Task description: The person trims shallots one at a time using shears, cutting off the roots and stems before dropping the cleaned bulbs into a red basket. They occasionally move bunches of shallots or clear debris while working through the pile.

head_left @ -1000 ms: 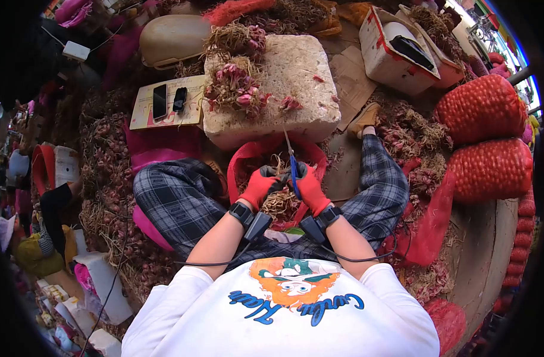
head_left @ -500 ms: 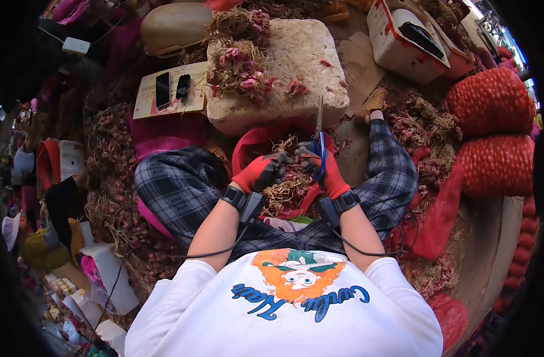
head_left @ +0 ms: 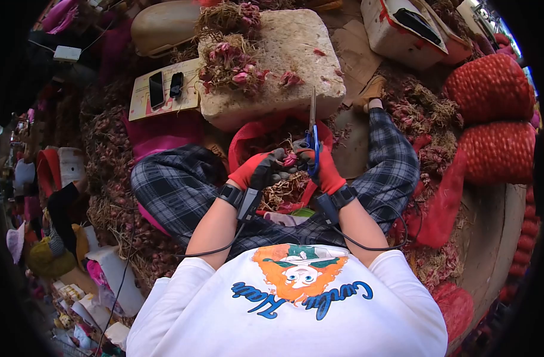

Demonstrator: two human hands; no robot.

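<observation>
My left hand [head_left: 260, 169], in a red and dark grey glove, is closed around a small pink shallot [head_left: 290, 160] with dry stems. Close beside it my right hand [head_left: 325, 168], gloved the same way, grips a pair of scissors [head_left: 313, 141] by the blue handles. The blades point away from me and look closed. Both hands are above my lap, at the near side of a red container [head_left: 236, 146] with shallots in it. Dry trimmings [head_left: 278, 199] lie below my hands. Exactly how the fingers meet the shallot is partly hidden.
A pale foam block [head_left: 301, 53] ahead carries bunches of shallots [head_left: 227, 62]. Left of it, a phone [head_left: 156, 89] and a small black device rest on a board [head_left: 138, 101]. Full red mesh sacks [head_left: 492, 92] stand at right. Heaped shallots [head_left: 108, 172] lie at left.
A pink shallot now shows between my hands, at my left fingers. The scissors stay in my right hand, turned slightly more upright. The whole view has shifted a little.
</observation>
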